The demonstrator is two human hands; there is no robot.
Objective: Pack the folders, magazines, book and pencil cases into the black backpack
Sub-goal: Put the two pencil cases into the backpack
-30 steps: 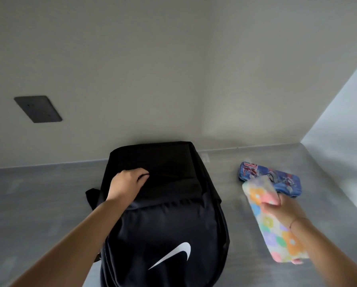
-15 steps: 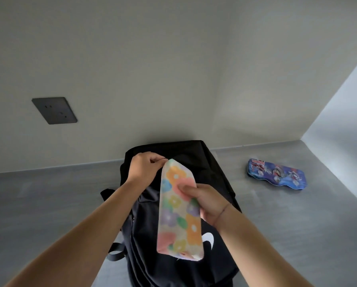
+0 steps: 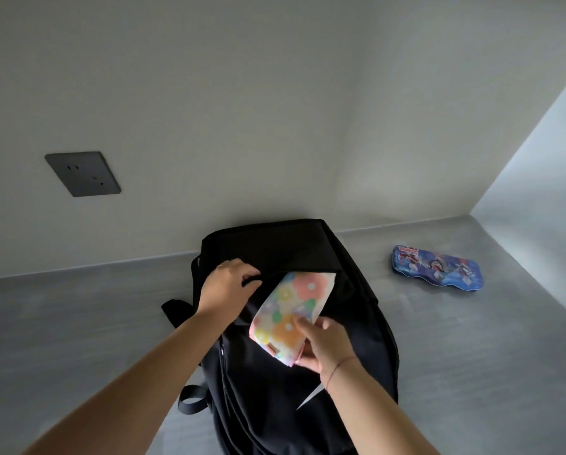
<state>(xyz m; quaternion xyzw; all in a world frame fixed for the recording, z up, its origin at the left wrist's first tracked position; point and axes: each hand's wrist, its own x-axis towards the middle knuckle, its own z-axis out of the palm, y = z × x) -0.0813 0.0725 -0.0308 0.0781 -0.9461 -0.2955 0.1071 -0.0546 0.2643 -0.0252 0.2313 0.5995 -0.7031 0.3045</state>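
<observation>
Black backpack (image 3: pixel 367 343) lies flat on the grey surface (image 3: pixel 78 323). Left hand (image 3: pixel 229 287) curls round the pocket's edge & lifts it, prob. to keep the gap big. Right hand (image 3: pixel 324 348) pinches the near end of the flowery pencil case (image 3: pixel 291 310); its far end is in the gap, tilted so it can slide in. Blue pencil case (image 3: pixel 437 269) waits on the surface, well apart to the right, not packed yet.

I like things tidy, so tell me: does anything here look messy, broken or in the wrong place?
Nothing is broken or spilled. The flowery pencil case pokes slantwise out of the black backpack, gripped by the right hand; the left hand holds the opening. The blue pencil case lies alone on the grey surface, unpacked.
</observation>
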